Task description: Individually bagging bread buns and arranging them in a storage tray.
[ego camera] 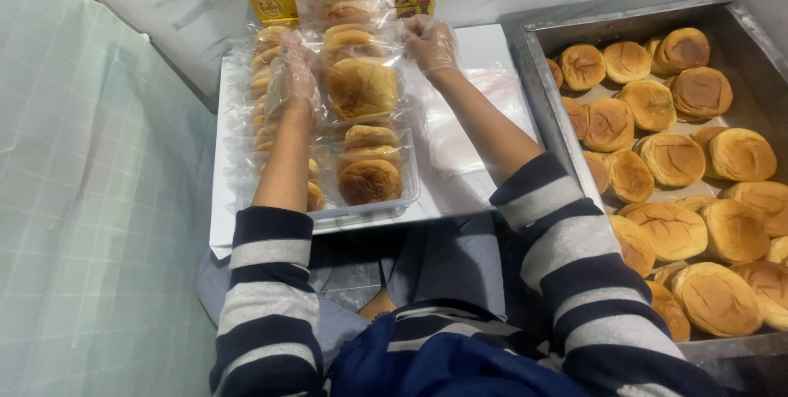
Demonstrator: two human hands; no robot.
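Our gloved left hand (291,77) and right hand (428,42) each pinch the clear bag (361,77) around a bun, mid-packing; next it needs seating on the stacked row (369,163).

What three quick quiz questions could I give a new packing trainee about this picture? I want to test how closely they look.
1. True or false: both hands wear thin clear gloves.
2. Where are the unwrapped buns kept? A) in the metal tray at the person's right, B) on the floor, C) in the yellow box.
3. Fill in: the left hand and right hand hold a clear ____ with one bun inside.

Key:
1. True.
2. A: the loose buns fill the metal tray; wrapped ones are stacked in the clear plastic bin on the white table.
3. Bag.
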